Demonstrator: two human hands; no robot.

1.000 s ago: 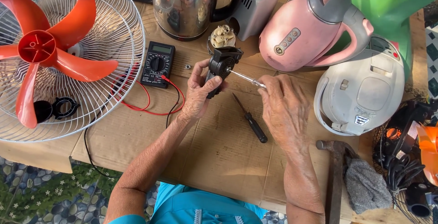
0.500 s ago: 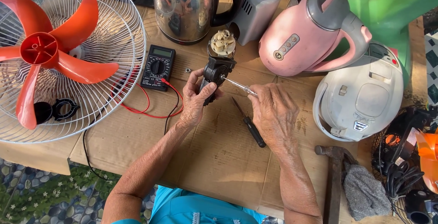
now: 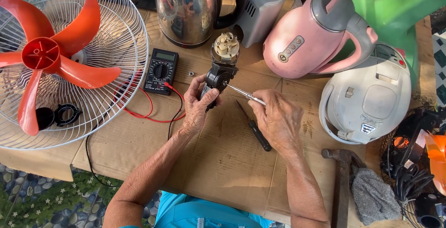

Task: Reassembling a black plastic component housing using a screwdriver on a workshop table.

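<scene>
The small black motor part sits just above the centre of the cardboard-covered table, at the 12 o'clock edge of the left hand. A cream, toothed switch block stands at the part's 12 o'clock, touching or nearly touching it; which one cannot be told.

Left hand: fingers wrapped around the lower body of the black part, thumb pressed against its side.

Right hand: fingers curled together into a closed grip on a screwdriver. The metal shaft runs toward 10 o'clock, with the tip against the face of the black part.

A second dark-handled tool lies flat on the cardboard between the two hands, at 6 o'clock from the shaft.

At 9 o'clock from the part: a black multimeter with red and black leads looping across the table. A small nut lies just beside the meter.

Farther toward 9 o'clock: a fan with red blades in a white wire guard.

At 12 o'clock: a steel kettle. At 2 o'clock: a pink kettle. At 3 o'clock: a white appliance housing. At 5 o'clock: a hammer beside a grey cloth.
</scene>
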